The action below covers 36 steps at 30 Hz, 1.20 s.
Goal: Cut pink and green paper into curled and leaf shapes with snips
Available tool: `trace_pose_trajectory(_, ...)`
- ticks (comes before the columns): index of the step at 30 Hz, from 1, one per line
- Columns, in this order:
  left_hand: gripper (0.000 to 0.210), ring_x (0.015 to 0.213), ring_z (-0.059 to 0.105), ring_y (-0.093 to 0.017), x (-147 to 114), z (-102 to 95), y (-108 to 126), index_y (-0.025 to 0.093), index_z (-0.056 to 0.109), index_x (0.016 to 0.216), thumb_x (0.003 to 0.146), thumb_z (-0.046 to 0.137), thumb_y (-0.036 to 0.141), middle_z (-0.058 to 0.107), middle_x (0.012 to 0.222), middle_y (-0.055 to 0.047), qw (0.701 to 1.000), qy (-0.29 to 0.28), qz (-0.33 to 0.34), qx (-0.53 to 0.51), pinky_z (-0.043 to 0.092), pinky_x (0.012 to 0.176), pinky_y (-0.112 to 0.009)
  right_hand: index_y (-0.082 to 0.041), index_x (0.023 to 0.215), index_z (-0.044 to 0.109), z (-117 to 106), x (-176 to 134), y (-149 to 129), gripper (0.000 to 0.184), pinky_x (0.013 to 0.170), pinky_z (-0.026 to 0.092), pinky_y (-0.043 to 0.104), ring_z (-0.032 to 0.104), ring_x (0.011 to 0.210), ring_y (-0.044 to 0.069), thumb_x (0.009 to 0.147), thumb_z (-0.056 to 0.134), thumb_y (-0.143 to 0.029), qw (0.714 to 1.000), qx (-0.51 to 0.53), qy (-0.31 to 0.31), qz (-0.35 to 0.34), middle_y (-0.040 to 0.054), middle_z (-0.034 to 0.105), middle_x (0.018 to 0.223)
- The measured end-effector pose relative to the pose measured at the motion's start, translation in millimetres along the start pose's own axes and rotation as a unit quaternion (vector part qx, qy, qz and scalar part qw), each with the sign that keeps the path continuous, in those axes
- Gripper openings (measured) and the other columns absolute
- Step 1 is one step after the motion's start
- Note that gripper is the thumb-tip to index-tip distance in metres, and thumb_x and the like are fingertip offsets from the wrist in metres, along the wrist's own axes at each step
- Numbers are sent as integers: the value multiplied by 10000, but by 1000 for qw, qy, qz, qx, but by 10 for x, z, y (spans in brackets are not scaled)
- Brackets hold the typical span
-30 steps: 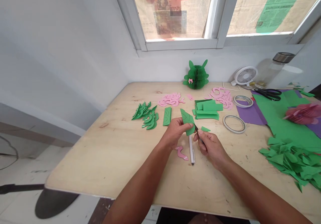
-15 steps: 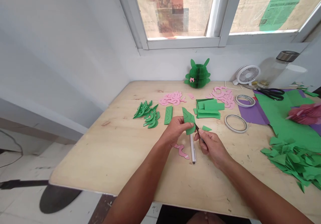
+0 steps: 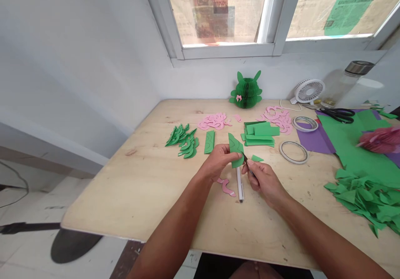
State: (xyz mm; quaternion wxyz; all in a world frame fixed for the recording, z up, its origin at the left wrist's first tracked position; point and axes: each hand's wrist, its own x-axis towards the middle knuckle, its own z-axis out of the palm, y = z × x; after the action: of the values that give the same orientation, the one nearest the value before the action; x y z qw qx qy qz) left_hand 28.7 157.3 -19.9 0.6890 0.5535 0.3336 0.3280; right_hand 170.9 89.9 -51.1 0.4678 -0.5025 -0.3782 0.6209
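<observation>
My left hand [image 3: 221, 161] pinches a folded piece of green paper [image 3: 235, 146] marked with a curved line. In my right hand [image 3: 261, 176] is a small pair of dark scissors [image 3: 246, 158], its blades at the paper's right edge; my fingers hide most of the handles. A small green paper scrap [image 3: 257, 158] lies just beyond the right hand. Between my hands a white pen [image 3: 240, 185] rests on the table, with a pink curved paper cutout [image 3: 227, 188] to its left. Another marked green strip [image 3: 209, 142] lies flat beyond my left hand.
Green cutouts [image 3: 184, 140], pink cutouts [image 3: 214, 121] and folded green strips [image 3: 261, 133] lie farther back. A green paper figure [image 3: 246, 92] stands by the wall. Rolls of tape [image 3: 293, 152], black scissors [image 3: 336, 115], a fan [image 3: 309, 90] and a scrap heap [image 3: 365, 198] are at right.
Both hands stay almost in place, with the scissors still at the paper's edge. The view has shifted slightly; nothing on the table has visibly moved.
</observation>
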Motion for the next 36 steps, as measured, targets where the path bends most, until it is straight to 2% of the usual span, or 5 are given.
trace_pose_trajectory(10, 133, 656, 558, -149, 12, -21, -14, 117, 655, 652, 681, 632, 244, 635, 660, -47, 1000, 3, -7, -7, 405, 664, -269, -166, 689, 561, -7, 7, 16, 410, 374, 118, 217, 164, 366, 59, 806, 519, -556, 1000, -5, 5, -8, -96, 302, 394)
trace_pose_trajectory(21, 133, 592, 517, -129, 15, 7, 31, 131, 636, 627, 644, 654, 262, 609, 623, -29, 999, 49, -15, -12, 382, 607, -254, -166, 690, 561, -9, 3, 7, 415, 379, 127, 218, 172, 368, 61, 802, 518, -563, 1000, -18, 15, -3, -98, 287, 395)
trace_pose_trajectory(36, 100, 617, 533, -130, 12, -26, 1, 121, 647, 648, 679, 628, 213, 618, 647, -37, 1000, 24, -8, -14, 393, 625, -260, -166, 673, 563, -3, 0, -31, 416, 390, 117, 230, 173, 372, 66, 800, 511, -559, 999, -41, 13, -11, -97, 285, 393)
